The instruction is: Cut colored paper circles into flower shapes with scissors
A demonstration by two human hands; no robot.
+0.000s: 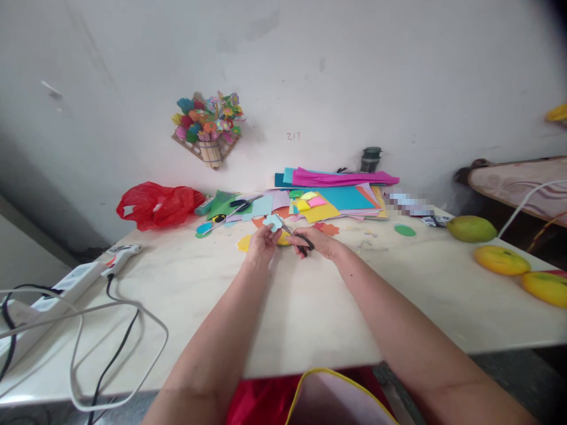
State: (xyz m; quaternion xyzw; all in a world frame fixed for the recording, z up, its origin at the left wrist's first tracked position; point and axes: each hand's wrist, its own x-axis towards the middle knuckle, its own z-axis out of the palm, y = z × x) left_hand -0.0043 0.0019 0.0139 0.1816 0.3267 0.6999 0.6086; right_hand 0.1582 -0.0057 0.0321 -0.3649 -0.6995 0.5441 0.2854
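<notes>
Between the fingers of my left hand [262, 243] is a light blue paper flower [273, 222] with scalloped edges. My right hand [319, 241] grips a pair of black-handled scissors [305, 242], whose blades point up and left to the flower's edge. Whether the blades are cutting paper is too small to tell. Yellow paper cutouts lie beneath and beside my hands, one yellow cutout [243, 242] left of my left hand. An orange scalloped cutout [328, 228] rests just beyond my right hand.
Coloured sheets [349, 199] are stacked against the wall, near a second pair of scissors [245, 203]. A red plastic bag [159, 205] sits at left, above a power strip [71, 283] with loose cables. Mangoes [472, 228] and a green paper oval [404, 230] lie at right.
</notes>
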